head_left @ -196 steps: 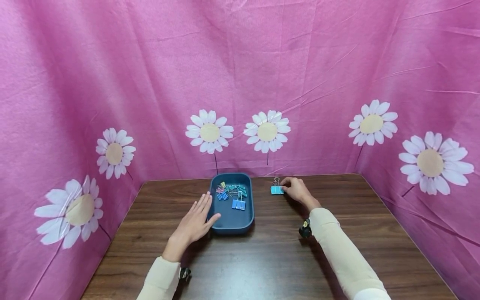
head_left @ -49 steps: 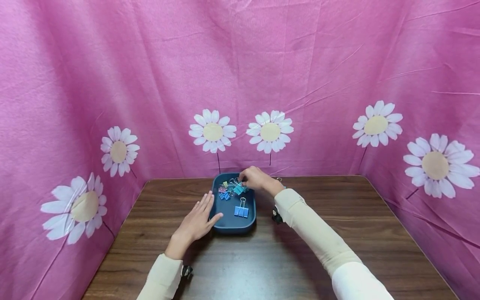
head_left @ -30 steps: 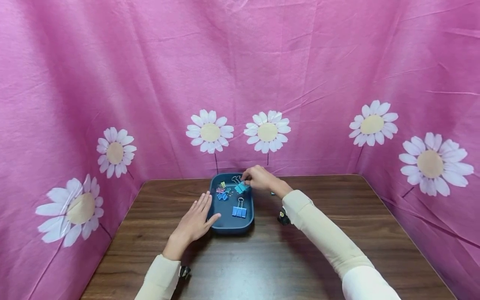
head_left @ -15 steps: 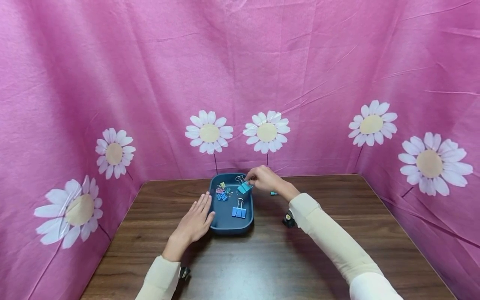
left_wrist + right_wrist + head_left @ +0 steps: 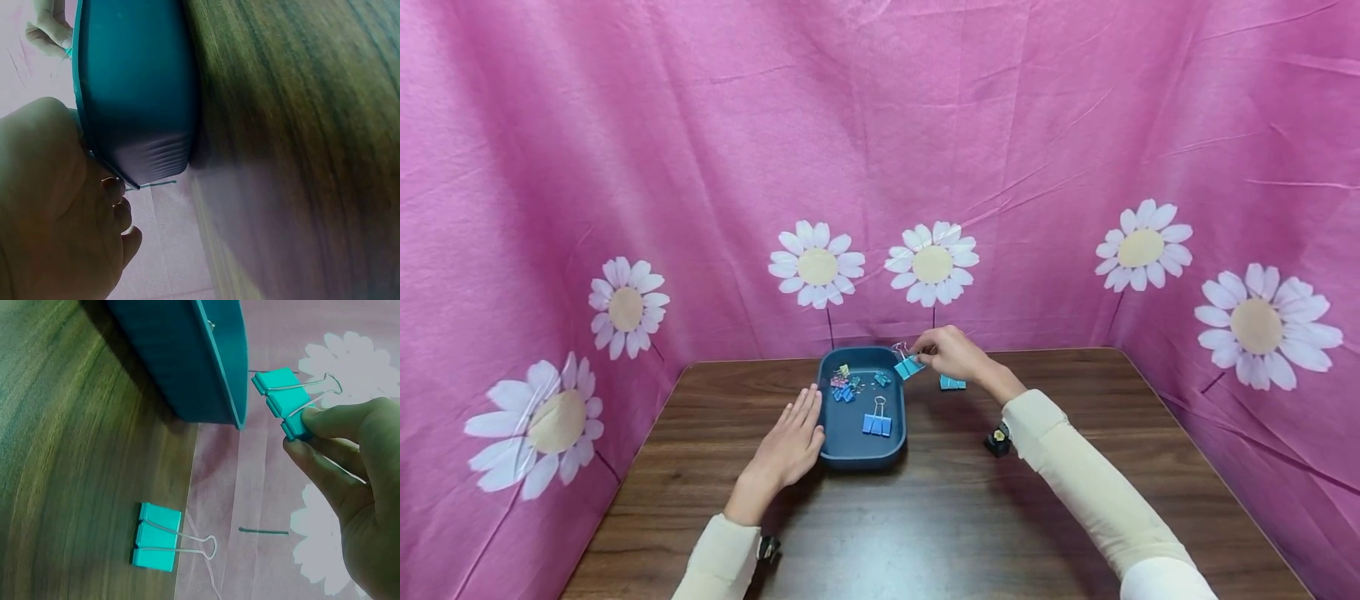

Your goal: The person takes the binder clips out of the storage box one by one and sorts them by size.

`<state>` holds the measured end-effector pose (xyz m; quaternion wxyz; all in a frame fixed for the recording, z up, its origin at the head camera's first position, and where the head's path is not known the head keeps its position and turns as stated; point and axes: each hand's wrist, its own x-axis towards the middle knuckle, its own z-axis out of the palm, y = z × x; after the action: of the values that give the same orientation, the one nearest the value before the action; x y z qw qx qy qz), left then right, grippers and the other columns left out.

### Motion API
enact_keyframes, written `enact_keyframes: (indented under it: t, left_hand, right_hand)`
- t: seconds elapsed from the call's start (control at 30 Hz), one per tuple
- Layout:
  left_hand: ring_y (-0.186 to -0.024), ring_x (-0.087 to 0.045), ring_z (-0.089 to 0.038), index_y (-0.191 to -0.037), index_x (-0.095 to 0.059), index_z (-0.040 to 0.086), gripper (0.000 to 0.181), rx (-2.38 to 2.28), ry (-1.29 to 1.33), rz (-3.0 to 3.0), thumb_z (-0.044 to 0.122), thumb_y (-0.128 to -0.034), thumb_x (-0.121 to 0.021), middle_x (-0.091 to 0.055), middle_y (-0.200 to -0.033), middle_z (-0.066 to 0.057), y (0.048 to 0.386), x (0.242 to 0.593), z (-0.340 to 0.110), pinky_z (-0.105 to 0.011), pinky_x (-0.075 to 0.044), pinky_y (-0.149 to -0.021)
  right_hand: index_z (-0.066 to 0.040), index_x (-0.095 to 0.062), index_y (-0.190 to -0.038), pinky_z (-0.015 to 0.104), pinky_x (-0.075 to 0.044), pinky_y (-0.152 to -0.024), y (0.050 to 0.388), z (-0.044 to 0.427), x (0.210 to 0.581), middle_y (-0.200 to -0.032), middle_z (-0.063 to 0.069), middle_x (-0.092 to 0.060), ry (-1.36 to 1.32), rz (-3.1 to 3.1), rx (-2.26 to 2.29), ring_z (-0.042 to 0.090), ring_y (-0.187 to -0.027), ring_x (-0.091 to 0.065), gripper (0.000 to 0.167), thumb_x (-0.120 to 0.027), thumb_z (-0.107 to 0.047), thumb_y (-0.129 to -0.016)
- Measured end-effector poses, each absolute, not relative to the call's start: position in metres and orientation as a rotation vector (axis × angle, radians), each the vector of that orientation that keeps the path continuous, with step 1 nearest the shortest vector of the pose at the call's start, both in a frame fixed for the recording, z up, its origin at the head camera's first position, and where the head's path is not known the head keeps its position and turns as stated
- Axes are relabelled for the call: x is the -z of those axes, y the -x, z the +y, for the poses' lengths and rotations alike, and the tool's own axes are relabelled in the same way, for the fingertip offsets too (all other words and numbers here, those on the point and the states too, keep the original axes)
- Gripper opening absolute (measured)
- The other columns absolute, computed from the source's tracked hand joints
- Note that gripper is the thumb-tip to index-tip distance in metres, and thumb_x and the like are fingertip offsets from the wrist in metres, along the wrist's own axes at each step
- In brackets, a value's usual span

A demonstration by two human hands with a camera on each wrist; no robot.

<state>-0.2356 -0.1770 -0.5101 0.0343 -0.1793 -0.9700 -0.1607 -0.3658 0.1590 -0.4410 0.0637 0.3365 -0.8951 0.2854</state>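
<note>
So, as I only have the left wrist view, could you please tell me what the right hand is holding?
Observer: The right hand pinches a teal binder clip.
Operator: Thank you; is there another outside the tray?
Observer: Yes, a second teal binder clip rests on the wooden table, right of the tray.
Operator: And which is the largest clip inside it, please?
Observer: A blue binder clip, lying apart from the smaller binder clips.

Through the head view I log pink cloth [image 5: 1015,150] hung behind and down both sides, with soft vertical folds and thin creases. Six printed daisies [image 5: 816,267]: white petals, yellowish centres, dark stems; two per side. Tabletop [image 5: 970,517]: dark brown wood grain. I note a pale glare [image 5: 883,554] near its front.
</note>
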Motion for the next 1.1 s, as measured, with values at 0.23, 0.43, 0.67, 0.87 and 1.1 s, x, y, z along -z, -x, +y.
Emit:
enact_keyframes:
  t: [0.23, 0.43, 0.67, 0.87, 1.1]
  left_hand:
    - [-0.165, -0.02, -0.036, -0.165, -0.028, -0.007, 0.062, 0.487, 0.539, -2.985, 0.019, -0.1111, -0.044, -0.024, -0.176, -0.021, 0.235, 0.513, -0.176, -0.055, -0.024, -0.134]
    - [-0.166, -0.019, -0.035, -0.166, -0.025, -0.006, 0.063, 0.485, 0.533, -2.996, 0.019, -0.1111, -0.044, -0.022, -0.177, -0.02, 0.236, 0.512, -0.176, -0.054, -0.023, -0.135]
    - [-0.165, -0.021, -0.037, -0.165, -0.026, -0.007, 0.064, 0.493, 0.535, -2.991, 0.018, -0.1096, -0.044, -0.023, -0.176, -0.022, 0.233, 0.512, -0.177, -0.054, -0.024, -0.134]
    - [-0.165, -0.022, -0.039, -0.165, -0.026, -0.007, 0.064, 0.498, 0.531, -2.996, 0.018, -0.1095, -0.044, -0.023, -0.176, -0.022, 0.232, 0.511, -0.178, -0.055, -0.024, -0.134]
    - [-0.165, -0.022, -0.039, -0.166, -0.025, -0.007, 0.065, 0.518, 0.533, -2.999, 0.018, -0.1096, -0.045, -0.022, -0.176, -0.021, 0.233, 0.511, -0.176, -0.055, -0.024, -0.134]
  right_hand:
    - [-0.006, -0.085, -0.107, 0.033, -0.062, -0.074, 0.364, 0.177, 0.441, -0.1, 0.005, -0.083, -0.977, -2.677, -0.9, 0.012, -0.082, -0.073, 0.015, -0.075, -0.005, -0.096]
    - [-0.008, -0.085, -0.106, 0.034, -0.062, -0.074, 0.362, 0.191, 0.442, -0.1, 0.005, -0.083, -0.958, -2.637, -0.914, 0.013, -0.082, -0.073, 0.015, -0.076, -0.004, -0.095]
    - [-0.004, -0.084, -0.108, 0.041, -0.066, -0.08, 0.359, 0.206, 0.446, -0.104, 0.01, -0.083, -0.914, -2.644, -0.927, 0.021, -0.09, -0.078, 0.017, -0.075, -0.003, -0.094]
    - [-0.004, -0.084, -0.108, 0.039, -0.065, -0.08, 0.355, 0.222, 0.448, -0.106, 0.011, -0.083, -0.831, -2.65, -0.957, 0.021, -0.09, -0.078, 0.016, -0.076, -0.003, -0.094]
    - [-0.005, -0.084, -0.108, 0.042, -0.065, -0.081, 0.352, 0.244, 0.453, -0.103, 0.012, -0.082, -0.746, -2.662, -0.939, 0.022, -0.088, -0.077, 0.016, -0.076, -0.004, -0.094]
